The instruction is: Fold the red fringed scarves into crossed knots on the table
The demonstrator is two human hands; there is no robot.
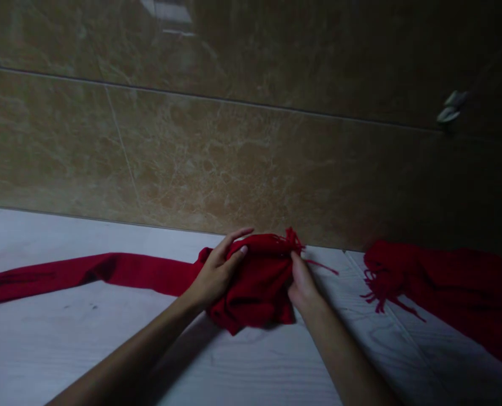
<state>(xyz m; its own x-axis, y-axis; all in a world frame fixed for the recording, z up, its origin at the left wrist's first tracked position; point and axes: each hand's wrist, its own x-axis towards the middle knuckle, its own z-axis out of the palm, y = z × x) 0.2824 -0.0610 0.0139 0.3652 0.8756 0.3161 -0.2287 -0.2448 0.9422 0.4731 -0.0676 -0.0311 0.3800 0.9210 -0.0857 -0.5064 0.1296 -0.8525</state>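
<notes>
near wall (234, 169), bunched red scarf (254, 282)

We see our own two arms, bare from the wrists back to the picture's lower edge — no sleeves, no gloves. Our left hand (214, 274) and right hand (303, 285) carry no rings, watch or bracelet — the nails are short and plain.

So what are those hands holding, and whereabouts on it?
A red fringed scarf: the left hand grips its bunched folds, and the right hand holds the gathered cloth below the fringed end.
</notes>
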